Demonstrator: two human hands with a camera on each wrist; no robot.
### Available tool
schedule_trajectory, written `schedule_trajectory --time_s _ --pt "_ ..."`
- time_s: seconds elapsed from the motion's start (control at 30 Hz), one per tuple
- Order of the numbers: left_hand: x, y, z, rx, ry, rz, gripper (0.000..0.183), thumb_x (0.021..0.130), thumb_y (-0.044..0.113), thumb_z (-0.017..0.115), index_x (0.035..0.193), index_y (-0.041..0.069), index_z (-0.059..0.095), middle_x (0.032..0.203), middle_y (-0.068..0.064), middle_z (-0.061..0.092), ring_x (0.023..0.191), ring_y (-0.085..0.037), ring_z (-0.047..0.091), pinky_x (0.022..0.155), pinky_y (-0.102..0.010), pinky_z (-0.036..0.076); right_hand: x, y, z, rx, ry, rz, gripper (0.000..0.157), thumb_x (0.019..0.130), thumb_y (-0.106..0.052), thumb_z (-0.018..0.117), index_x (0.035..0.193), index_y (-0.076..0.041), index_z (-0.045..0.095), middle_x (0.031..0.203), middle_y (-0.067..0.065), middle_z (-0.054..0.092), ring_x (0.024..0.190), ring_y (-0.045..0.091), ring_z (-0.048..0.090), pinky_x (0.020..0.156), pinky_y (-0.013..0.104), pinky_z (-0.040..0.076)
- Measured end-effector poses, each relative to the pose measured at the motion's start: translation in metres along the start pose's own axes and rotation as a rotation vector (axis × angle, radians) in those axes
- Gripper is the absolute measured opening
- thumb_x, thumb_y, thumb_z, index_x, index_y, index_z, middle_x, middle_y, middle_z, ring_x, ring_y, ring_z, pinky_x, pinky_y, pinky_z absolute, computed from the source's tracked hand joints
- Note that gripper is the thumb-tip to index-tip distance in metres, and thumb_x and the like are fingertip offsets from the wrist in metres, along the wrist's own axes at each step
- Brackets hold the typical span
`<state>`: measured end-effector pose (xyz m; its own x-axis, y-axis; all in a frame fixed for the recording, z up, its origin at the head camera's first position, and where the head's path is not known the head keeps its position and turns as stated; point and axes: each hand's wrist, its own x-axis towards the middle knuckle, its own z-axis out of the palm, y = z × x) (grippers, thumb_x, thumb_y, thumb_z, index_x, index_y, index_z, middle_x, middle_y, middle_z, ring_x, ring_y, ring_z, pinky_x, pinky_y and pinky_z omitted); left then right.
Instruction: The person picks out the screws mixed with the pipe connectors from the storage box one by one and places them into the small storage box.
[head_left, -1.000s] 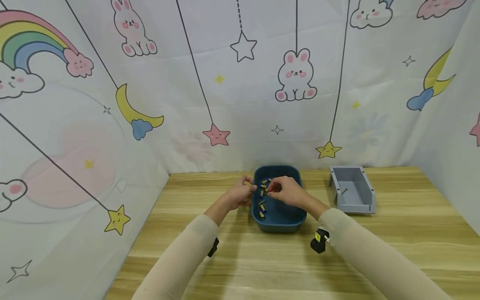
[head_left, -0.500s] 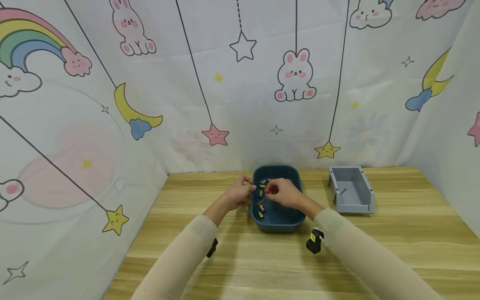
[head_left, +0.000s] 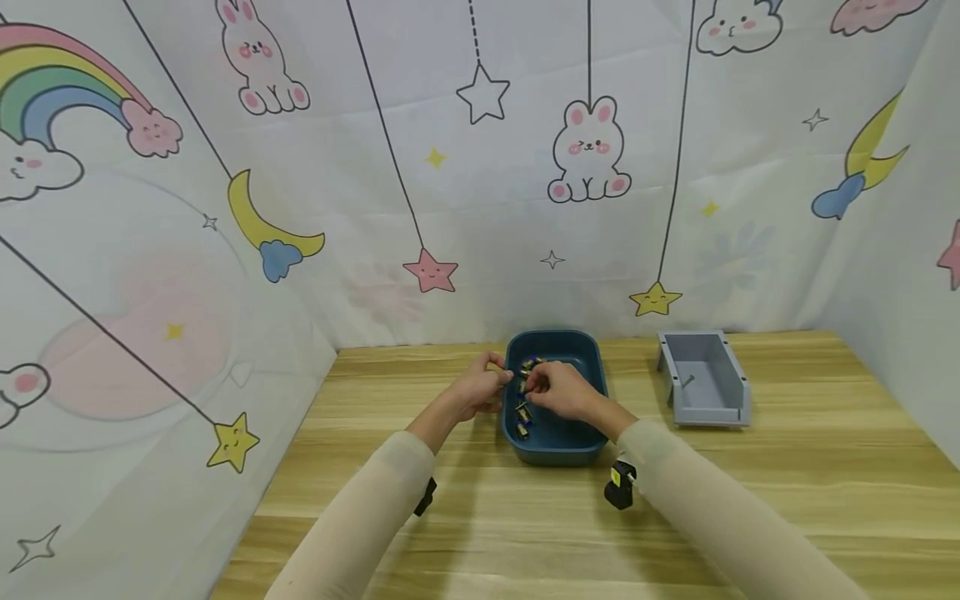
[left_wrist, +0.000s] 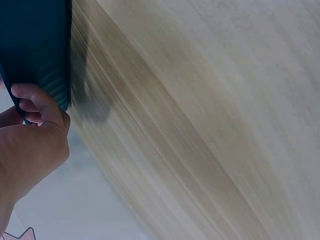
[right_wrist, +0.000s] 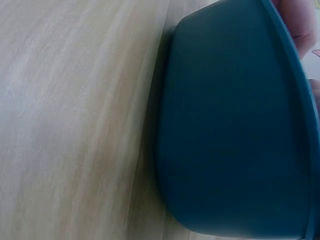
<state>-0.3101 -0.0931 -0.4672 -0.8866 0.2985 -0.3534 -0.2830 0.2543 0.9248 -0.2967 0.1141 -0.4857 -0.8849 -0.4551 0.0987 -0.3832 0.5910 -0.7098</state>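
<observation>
A dark blue plastic bin (head_left: pixel 558 454) stands on the table, with several small brass-coloured pieces with blue parts (head_left: pixel 522 412) along its left side; their exact kind is too small to tell. My left hand (head_left: pixel 480 387) grips the bin's left rim. In the left wrist view, the thumb and curled fingers of the left hand (left_wrist: pixel 37 135) lie around that rim. My right hand (head_left: pixel 564 390) reaches into the bin from the right, fingers bent and fingertips at the row of pieces. Whether a piece is between them is hidden. The right wrist view shows mostly the bin's outer wall (right_wrist: pixel 235 125).
A grey open-fronted tray (head_left: pixel 708 408) stands right of the bin, with a small screw-like piece (head_left: pixel 687 381) in it. Behind the wooden table (head_left: pixel 525 533) hangs a white printed cloth (head_left: pixel 495 217). A small black device (head_left: pixel 619 485) is at my right wrist.
My right hand has moved slightly left and toward me along the row of pieces. My left hand has stayed on the rim, and the bin has not visibly moved.
</observation>
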Motion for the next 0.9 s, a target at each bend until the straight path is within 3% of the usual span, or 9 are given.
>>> schedule_trajectory --time_s 0.27,0.9 --pt "0.000 -0.001 -0.001 0.004 0.014 0.003 0.031 0.111 0.016 0.055 0.137 0.006 0.042 0.117 -0.014 0.056 0.088 -0.021 0.060 0.071 -0.036 0.050 0.004 0.003 0.005 -0.019 -0.003 0.019 0.006 0.097 -0.009 0.078 0.101 -0.005 0.074 0.092 -0.001 0.072 0.082 0.011 0.066 0.078 0.035 0.057" --pt "0.000 -0.003 -0.001 0.009 -0.002 0.016 0.022 0.112 0.016 0.054 0.130 0.009 0.042 0.113 -0.013 0.057 0.088 -0.020 0.062 0.066 -0.032 0.051 0.006 0.006 0.013 -0.075 -0.040 0.065 0.006 0.097 -0.011 0.078 0.099 -0.008 0.074 0.087 -0.004 0.069 0.077 0.009 0.063 0.076 0.034 0.055"
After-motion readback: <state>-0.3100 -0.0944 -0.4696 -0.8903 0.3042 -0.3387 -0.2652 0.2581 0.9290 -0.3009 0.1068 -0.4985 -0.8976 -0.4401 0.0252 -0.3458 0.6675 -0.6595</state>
